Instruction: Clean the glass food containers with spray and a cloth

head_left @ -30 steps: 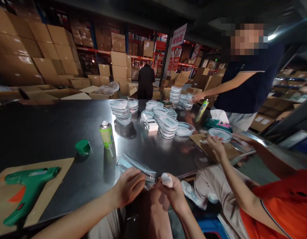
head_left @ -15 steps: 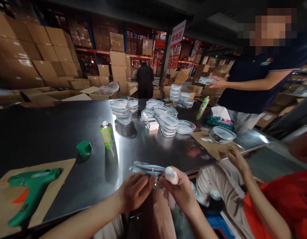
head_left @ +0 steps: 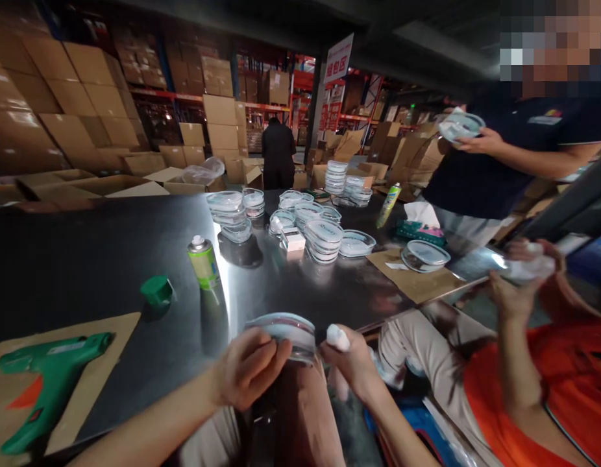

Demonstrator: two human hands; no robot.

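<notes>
Here's the person at the near edge of the steel table [head_left: 110,259], and the left hand [head_left: 249,370] is wrapped firmly around a clear glass dish [head_left: 285,337]! The dish stands tilted up on its edge, just past the table's near edge, with its long axis running left to right and its curved rim facing up and away. The left fingers clasp its near side. The right hand [head_left: 352,363] sits just beside it, fingers clenched on a white wad [head_left: 337,337] of cloth or tissue, with the wad's tip right by the dish's right end.

On the left of the table, one green hot glue gun [head_left: 52,383] lies on a cardboard sheet [head_left: 61,370], with a green cap [head_left: 157,290] and a spray can [head_left: 203,263] farther out. A second spray can [head_left: 389,205] stands at the far right beside one tissue box [head_left: 420,230].

Across the middle, about a dozen glass dish stacks and single dishes [head_left: 324,240] crowd together, too tangled for an exact count. To the right, a co-worker in orange works a white cloth [head_left: 529,269], while a standing co-worker in navy holds up one dish [head_left: 460,125].
</notes>
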